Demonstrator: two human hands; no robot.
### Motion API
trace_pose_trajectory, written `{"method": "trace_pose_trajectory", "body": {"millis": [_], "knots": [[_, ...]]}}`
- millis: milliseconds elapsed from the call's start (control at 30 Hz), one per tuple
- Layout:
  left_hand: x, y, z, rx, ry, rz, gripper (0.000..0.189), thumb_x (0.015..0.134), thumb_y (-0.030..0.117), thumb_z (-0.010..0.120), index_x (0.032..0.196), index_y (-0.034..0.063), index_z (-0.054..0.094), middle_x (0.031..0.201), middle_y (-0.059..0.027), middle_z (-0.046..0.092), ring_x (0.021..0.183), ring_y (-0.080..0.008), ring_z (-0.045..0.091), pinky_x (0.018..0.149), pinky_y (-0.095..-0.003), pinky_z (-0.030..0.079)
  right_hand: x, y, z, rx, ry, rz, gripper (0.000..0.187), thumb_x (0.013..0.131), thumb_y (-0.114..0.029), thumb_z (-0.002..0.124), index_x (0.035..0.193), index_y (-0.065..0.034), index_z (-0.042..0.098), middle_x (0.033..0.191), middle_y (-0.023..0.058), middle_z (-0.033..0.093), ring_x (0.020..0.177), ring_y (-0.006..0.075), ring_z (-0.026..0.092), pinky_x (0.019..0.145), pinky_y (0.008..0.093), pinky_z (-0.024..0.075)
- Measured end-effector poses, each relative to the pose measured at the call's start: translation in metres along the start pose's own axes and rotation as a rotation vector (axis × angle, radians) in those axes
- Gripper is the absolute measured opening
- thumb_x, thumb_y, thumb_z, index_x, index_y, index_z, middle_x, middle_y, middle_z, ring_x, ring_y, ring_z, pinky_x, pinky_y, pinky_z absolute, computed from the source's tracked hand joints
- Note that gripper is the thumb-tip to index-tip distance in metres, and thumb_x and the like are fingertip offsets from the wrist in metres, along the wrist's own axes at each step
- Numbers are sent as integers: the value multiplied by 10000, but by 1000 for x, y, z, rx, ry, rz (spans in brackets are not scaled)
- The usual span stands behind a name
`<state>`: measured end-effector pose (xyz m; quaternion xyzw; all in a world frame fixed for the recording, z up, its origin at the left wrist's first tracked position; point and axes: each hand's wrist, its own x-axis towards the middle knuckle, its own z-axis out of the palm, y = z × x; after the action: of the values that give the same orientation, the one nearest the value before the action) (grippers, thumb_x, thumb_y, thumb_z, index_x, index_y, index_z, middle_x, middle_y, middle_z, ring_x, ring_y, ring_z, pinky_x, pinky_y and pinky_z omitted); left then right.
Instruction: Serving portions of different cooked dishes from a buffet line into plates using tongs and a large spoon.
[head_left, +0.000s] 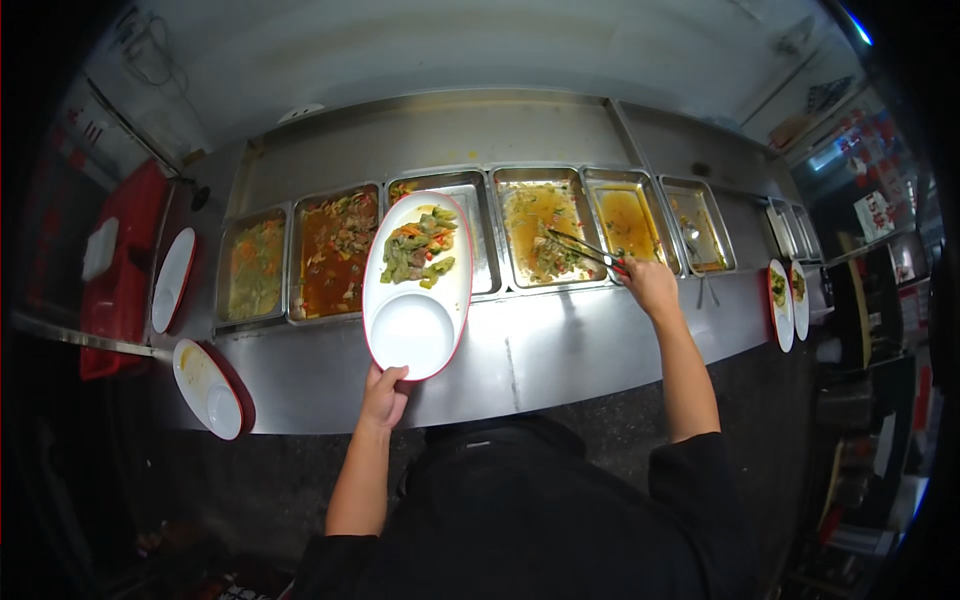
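My left hand (386, 397) grips the near end of a white oval plate (379, 281) with a red rim, held above the counter. Green vegetables with bits of meat and carrot (420, 251) lie in its far part, and the round compartment (412, 335) nearer me is bare. In my right hand (651, 287) is a pair of metal tongs (589, 249) with red and black on the handles. Their tips reach down into a steel food pan (544, 225) that holds chopped vegetables in yellowish liquid. Whether the tips pinch any food, I cannot tell.
More pans line the steel counter (555, 352), one with reddish broth (337, 247), one with yellow liquid (628, 214). A spoon (691, 234) rests in the right pan. Plates stand at left (174, 281), front left (196, 375) and right (781, 322). A red crate (135, 217) is far left.
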<state>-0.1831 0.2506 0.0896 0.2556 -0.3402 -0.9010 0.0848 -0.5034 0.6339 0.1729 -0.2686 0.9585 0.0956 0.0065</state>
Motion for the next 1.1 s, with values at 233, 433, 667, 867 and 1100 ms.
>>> {"method": "trace_pose_trajectory", "body": {"millis": [233,433,667,867,1100], "knots": [[-2,-2,5,-17,-13,6,659,790,-32,589,1424,-8,410,1375,-127,520,1285,-268,502,1120,-408,380,4,5,20,52,-73,77,296,857,-375,704,1021,-130,675,872,108,722,812,318,696,709,457,546],[-2,-1,7,-9,-29,-19,654,796,-32,588,1424,-1,409,1367,-122,525,1266,-268,525,1100,-406,415,-1,3,5,26,-96,21,342,813,-375,748,1041,-127,690,874,122,722,824,321,699,721,451,547],[-5,3,-3,23,-27,-49,636,814,-45,581,1423,9,408,1368,-123,526,1262,-256,531,1091,-398,432,-35,-37,-93,80,38,-49,404,828,-343,747,1135,-97,659,959,111,720,852,309,699,736,432,552],[-7,3,-3,29,-45,-59,632,809,-57,586,1416,17,424,1346,-118,544,1253,-245,537,1095,-395,425,-50,-105,-152,133,47,-307,453,846,-380,731,1171,-76,649,995,119,708,887,299,695,739,415,553],[-9,4,-5,51,-111,-64,642,810,-68,580,1425,16,413,1352,-106,534,1256,-233,528,1095,-377,416,-46,-130,-150,124,28,-348,415,856,-383,718,1097,-50,662,888,115,707,837,295,700,716,409,552]]}}
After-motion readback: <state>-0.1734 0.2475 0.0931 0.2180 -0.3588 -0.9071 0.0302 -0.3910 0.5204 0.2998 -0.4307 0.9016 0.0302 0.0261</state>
